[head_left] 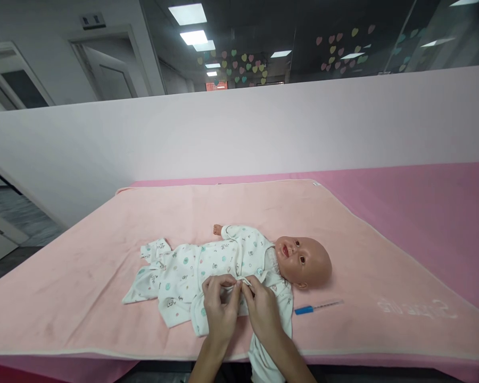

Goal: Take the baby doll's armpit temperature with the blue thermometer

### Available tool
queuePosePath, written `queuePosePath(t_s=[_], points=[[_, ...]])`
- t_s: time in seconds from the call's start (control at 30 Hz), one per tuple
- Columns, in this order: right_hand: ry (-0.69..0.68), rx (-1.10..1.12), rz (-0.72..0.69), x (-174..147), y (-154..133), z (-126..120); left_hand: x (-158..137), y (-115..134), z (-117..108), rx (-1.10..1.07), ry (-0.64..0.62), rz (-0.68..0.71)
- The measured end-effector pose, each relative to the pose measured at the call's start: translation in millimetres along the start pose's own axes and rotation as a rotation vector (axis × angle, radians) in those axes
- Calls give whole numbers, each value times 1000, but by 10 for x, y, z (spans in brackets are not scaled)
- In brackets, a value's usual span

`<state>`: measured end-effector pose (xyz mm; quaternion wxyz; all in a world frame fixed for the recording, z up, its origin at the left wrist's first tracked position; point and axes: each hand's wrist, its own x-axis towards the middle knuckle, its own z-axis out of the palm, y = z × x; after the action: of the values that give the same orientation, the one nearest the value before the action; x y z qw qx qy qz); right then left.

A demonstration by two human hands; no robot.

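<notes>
A baby doll (pixel 303 260) lies face up with its head to the right. It wears a white printed baby shirt (pixel 247 250) and matching pants (pixel 183 260). At the doll's near side, the fingertips of my left hand (pixel 221 303) are closed in a pinch on the shirt's edge. Close beside it, my right hand (pixel 261 306) pinches the same edge, the fingertips of both hands almost meeting. One sleeve (pixel 259 356) hangs down past my right wrist over the table's near edge. The doll's far hand (pixel 217 230) sticks out of its cuff.
A thermometer (pixel 318 307) with a blue end lies near the doll's head. Beneath everything spreads a peach blanket (pixel 83 266) over a pink surface (pixel 423 213). A white low wall (pixel 239 138) with dark glass above stands behind.
</notes>
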<state>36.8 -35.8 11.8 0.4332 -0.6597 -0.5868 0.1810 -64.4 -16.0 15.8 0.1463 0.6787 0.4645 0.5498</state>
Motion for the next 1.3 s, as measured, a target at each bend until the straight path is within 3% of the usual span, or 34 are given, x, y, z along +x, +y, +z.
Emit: queuePosePath(t_s=[0.4,0.83,1.0,1.3], points=[[-46,25,38,-5,19,6,-26,-29,40,-68,3,-31],[23,75,-16,10,51,12,-61,-40,45,-75,-23,30],[27,155,-36,10,37,-36,-80,-24,42,-66,36,28],[84,180,-4,-27,33,-15,-105,-7,-108,123,70,15]])
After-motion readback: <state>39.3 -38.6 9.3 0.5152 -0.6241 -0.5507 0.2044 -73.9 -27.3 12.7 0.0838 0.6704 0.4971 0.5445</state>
